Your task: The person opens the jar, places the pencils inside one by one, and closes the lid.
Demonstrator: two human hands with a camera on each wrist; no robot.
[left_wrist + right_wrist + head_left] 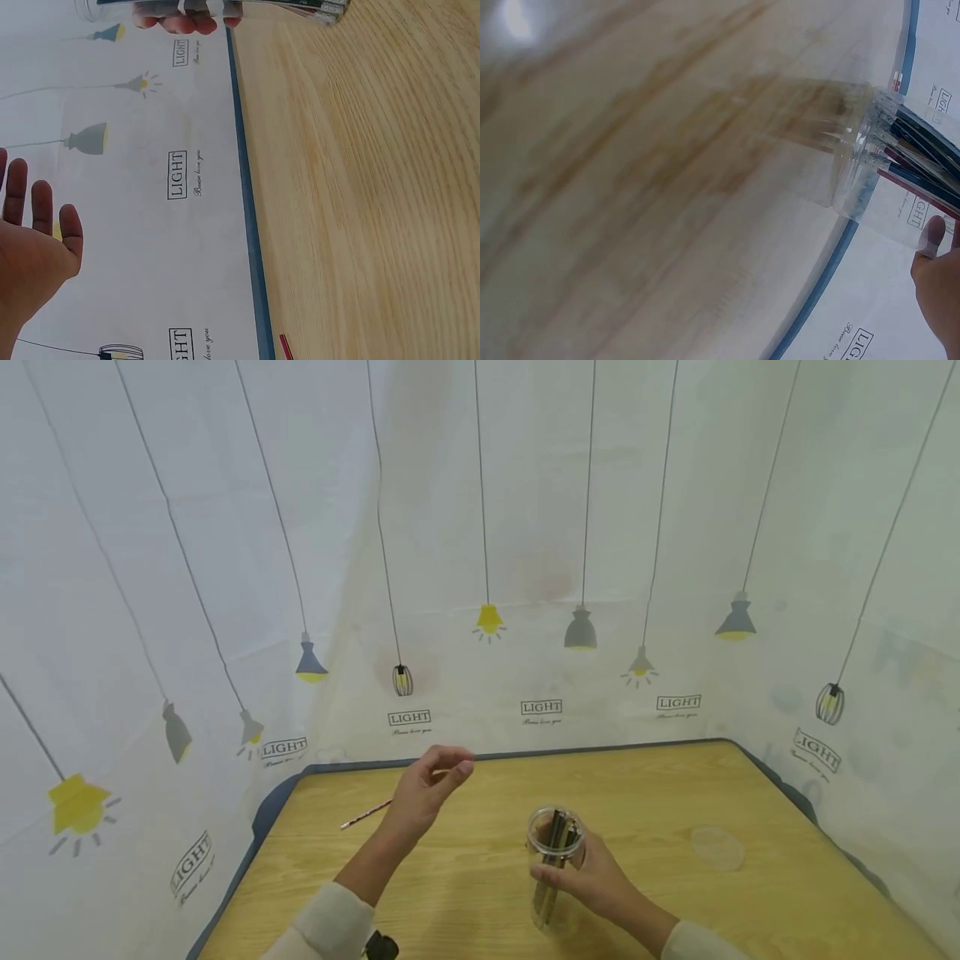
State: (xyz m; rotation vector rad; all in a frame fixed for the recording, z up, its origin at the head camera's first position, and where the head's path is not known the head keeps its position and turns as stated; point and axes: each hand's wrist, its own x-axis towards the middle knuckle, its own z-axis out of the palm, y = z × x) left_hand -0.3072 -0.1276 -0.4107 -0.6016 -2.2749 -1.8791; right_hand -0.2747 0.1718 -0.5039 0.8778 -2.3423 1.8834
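My right hand (600,881) grips a clear plastic jar (542,906) with its thumb across the front. Several pencils (557,835) stand inside, leaning together below the round open mouth. In the right wrist view the jar's base (855,157) is close over the table, and dark and red pencils (922,161) show through the wall. My left hand (426,789) is raised to the left of the jar and holds nothing, fingers loosely bent. Its spread fingers appear in the left wrist view (41,217). Behind the left wrist, a patterned pencil (363,815) lies on the table, partly hidden.
A clear round lid (717,848) lies flat on the wooden table (637,793), right of the jar. A blue edge (600,749) borders the tabletop. White curtains (525,527) printed with hanging lamps enclose the back and sides. A small black object (381,946) sits by the left sleeve.
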